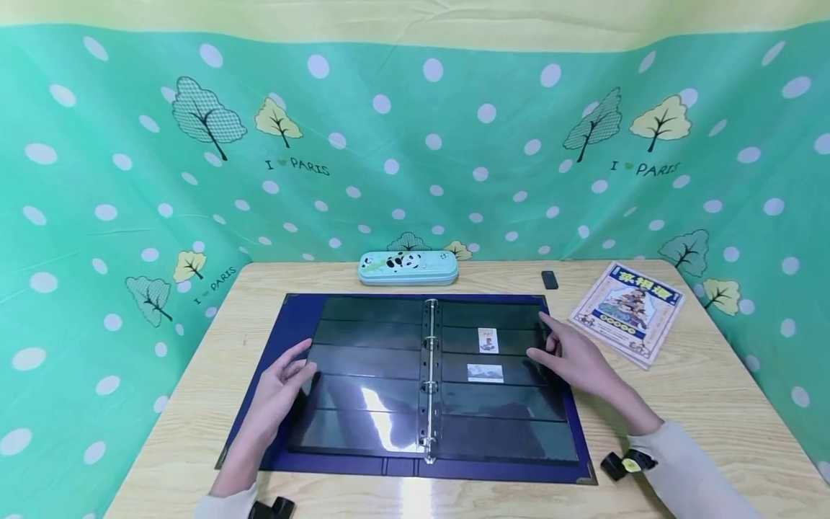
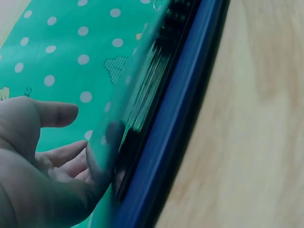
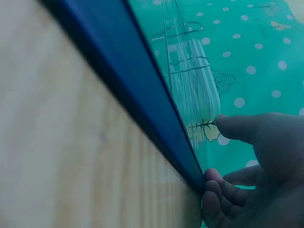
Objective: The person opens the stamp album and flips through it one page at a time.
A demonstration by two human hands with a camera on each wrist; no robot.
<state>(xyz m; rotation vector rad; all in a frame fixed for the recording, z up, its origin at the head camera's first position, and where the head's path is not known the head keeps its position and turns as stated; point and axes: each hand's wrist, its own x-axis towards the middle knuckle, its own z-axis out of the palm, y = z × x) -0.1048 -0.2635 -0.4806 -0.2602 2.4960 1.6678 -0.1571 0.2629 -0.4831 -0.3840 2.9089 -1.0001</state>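
Observation:
A blue ring binder lies open on the table, its black pocket pages spread on both sides of metal rings. Two small stamp-like pictures sit in the right-hand page: an upright one and a wide landscape one. My left hand is at the left page's outer edge, thumb and fingers apart. At the right page's outer edge is my right hand, its thumb over the page border. In the right wrist view, the fingertips are right at the binder's edge.
Behind the binder stands a light blue panda pencil case. A small black object lies to its right. Farther right is an illustrated booklet, close to my right forearm. A green dotted cloth hangs around the wooden table.

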